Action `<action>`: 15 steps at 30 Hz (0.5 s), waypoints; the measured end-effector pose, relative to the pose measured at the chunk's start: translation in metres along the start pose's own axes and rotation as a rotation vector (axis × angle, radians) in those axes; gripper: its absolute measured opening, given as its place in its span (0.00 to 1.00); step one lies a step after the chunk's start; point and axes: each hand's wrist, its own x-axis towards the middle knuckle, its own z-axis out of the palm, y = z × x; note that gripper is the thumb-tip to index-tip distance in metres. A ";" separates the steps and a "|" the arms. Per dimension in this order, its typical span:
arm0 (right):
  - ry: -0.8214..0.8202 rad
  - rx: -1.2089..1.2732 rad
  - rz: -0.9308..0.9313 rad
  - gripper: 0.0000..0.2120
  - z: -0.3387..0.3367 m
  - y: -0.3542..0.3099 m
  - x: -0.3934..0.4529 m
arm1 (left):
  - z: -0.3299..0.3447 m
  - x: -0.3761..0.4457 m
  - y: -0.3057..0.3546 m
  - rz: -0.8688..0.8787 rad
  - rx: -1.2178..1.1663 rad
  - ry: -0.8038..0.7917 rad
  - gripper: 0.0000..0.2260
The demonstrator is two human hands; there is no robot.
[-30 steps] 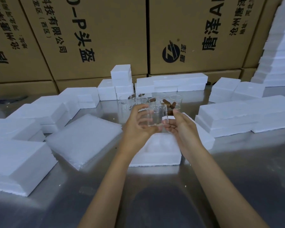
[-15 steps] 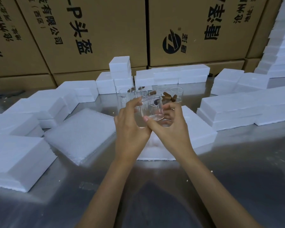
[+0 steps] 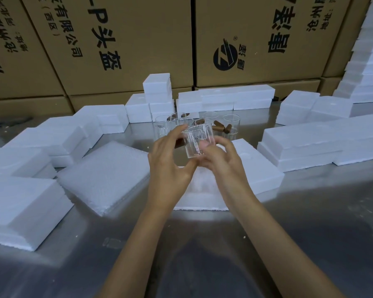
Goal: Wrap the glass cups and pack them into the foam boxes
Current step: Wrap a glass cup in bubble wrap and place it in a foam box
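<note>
Both hands have lifted one glass cup [image 3: 197, 141] a bit, left hand [image 3: 170, 162] and right hand [image 3: 221, 160] holding it above the open foam box [image 3: 261, 168], unwrapped, more cups [image 3: 230, 125] waiting behind.

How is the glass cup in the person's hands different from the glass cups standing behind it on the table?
The held cup is up off the table, gripped between the left hand and right hand; the back cups stand untouched on the metal table. The held cup is tilted; the back cups are upright. Brown cylinders lie among the back cups, not by the held one. All are clear, unwrapped glass.
</note>
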 end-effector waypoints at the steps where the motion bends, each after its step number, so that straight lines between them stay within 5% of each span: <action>1: 0.032 -0.138 -0.079 0.29 0.001 0.001 -0.002 | 0.000 -0.001 0.000 0.035 0.024 0.018 0.28; 4: 0.111 -0.398 -0.259 0.34 0.001 0.006 -0.007 | 0.001 -0.003 0.002 0.147 0.178 0.039 0.28; 6: 0.129 -0.359 -0.269 0.30 0.000 0.007 -0.007 | 0.003 -0.004 0.003 0.199 0.241 0.053 0.28; 11: 0.089 0.044 0.039 0.18 -0.007 -0.004 0.001 | 0.001 0.000 0.003 -0.050 0.050 0.015 0.42; 15: -0.149 0.442 0.254 0.07 -0.007 -0.011 0.000 | 0.000 -0.002 0.004 -0.039 -0.002 -0.089 0.33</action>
